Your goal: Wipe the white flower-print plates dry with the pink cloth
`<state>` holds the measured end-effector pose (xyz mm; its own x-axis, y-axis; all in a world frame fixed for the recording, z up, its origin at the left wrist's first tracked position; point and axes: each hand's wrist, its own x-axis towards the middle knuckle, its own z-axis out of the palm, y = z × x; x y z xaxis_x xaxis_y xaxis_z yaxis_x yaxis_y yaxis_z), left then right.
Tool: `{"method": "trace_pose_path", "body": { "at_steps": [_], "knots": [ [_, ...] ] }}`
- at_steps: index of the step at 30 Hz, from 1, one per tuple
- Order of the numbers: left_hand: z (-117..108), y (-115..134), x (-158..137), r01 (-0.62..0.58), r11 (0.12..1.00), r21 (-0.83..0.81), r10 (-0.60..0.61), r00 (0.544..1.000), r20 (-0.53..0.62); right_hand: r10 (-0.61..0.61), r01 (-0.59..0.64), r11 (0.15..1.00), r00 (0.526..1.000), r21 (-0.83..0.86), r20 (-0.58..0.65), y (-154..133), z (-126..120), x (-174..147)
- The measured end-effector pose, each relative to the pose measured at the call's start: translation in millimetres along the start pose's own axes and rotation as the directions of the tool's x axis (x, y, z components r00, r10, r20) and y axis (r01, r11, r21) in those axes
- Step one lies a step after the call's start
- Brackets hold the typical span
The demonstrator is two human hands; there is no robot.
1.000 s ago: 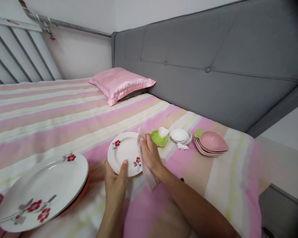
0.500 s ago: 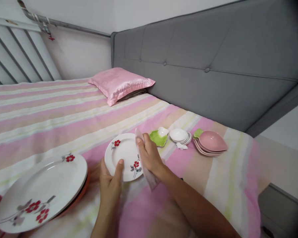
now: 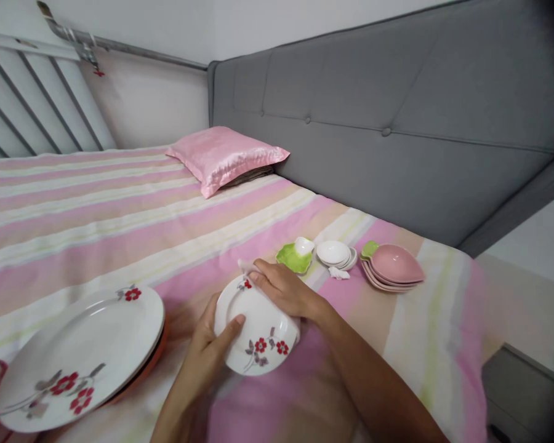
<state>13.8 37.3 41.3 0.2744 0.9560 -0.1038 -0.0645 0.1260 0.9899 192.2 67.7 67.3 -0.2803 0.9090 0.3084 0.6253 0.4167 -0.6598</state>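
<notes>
A small white plate (image 3: 253,320) with red flowers and grey leaves is tilted up above the bed. My left hand (image 3: 215,338) grips its left edge, thumb lying on the face of the plate. At the upper right rim, my right hand (image 3: 284,286) is closed on a pale pink cloth (image 3: 247,266) that wraps over the edge. Most of the cloth is hidden behind the plate and my fingers. Large oval plates (image 3: 80,351) with the same flower pattern are stacked to the left, with something orange under them.
Beyond my right hand lie a green leaf-shaped dish (image 3: 293,259), several small white dishes (image 3: 333,253) and a stack of pink dishes (image 3: 397,266). A pink pillow (image 3: 231,157) rests near the grey headboard (image 3: 351,123). The striped bedspread (image 3: 133,240) ends at the right.
The small plate has moved right and nearer to me, turning so its flowers sit differently. My right hand and the cloth have shifted along the rim to its upper right.
</notes>
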Motion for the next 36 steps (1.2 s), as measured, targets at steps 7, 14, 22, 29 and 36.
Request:
{"method": "trace_pose_path", "body": {
  "at_steps": [7, 14, 22, 29, 36],
  "knots": [
    [1, 8, -8, 0.229, 0.966, -0.121, -0.208, 0.964, 0.165, -0.096, 0.110, 0.992, 0.977, -0.063, 0.189, -5, 5, -6],
    [5, 9, -3, 0.256, 0.904, -0.343, -0.262, 0.965, 0.031, -0.037, 0.038, 0.999, 0.990, -0.005, 0.140, -5, 13, -6],
    [5, 14, 3, 0.173, 0.733, -0.658, -0.302, 0.949, -0.087, 0.226, -0.194, 0.955, 0.966, 0.224, -0.129, 15, 15, 7],
    [31, 9, 1, 0.021, 0.874, -0.486, -0.092, 0.988, -0.122, 0.497, -0.328, 0.855, 0.738, 0.402, -0.456, 22, 26, 12],
    [34, -5, 8, -0.128, 0.934, -0.332, 0.005, 0.938, -0.347, 0.422, -0.271, 0.888, 0.801, 0.371, -0.425, 0, 26, 6]
  ]
}}
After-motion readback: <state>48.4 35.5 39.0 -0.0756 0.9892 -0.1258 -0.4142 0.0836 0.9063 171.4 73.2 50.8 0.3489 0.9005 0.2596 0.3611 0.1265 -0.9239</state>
